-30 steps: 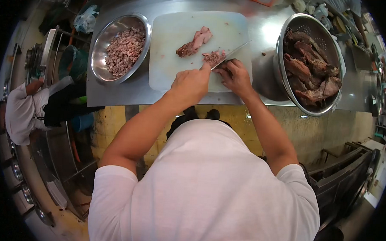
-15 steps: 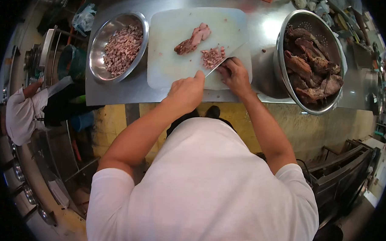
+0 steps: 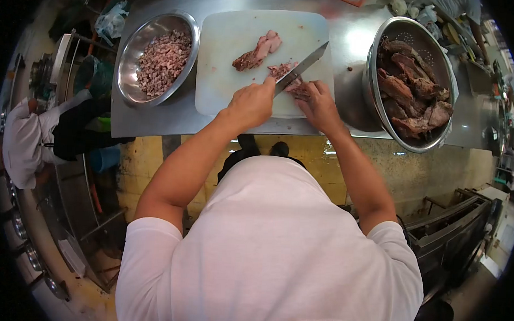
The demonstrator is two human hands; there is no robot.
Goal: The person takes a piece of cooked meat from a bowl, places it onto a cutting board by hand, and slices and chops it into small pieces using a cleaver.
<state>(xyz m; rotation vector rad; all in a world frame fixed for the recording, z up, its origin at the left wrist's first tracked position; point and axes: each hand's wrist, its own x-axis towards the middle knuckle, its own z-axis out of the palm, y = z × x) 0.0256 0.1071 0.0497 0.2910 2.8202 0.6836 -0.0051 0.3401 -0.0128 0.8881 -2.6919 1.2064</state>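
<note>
My left hand (image 3: 251,105) is wrapped round the handle of a knife (image 3: 305,65), its broad blade slanting up and to the right over the white cutting board (image 3: 220,91). Beneath and beside the blade lies a small heap of chopped meat (image 3: 278,69). My right hand (image 3: 322,108) presses its fingers on a piece of meat (image 3: 297,89) close to the blade's lower edge. A larger chunk of cooked meat (image 3: 257,52) rests farther back on the board, touched by neither hand.
Left of the board stands a steel bowl (image 3: 126,71) of diced meat. On the right, a steel colander (image 3: 373,88) holds several large browned pieces. Both sit on a metal table (image 3: 350,73). Another person in white (image 3: 25,147) is at far left.
The knife blade has turned from edge-on to showing its broad side, over the chopped heap. My right hand has shifted slightly down and right, and meat now shows under its fingers.
</note>
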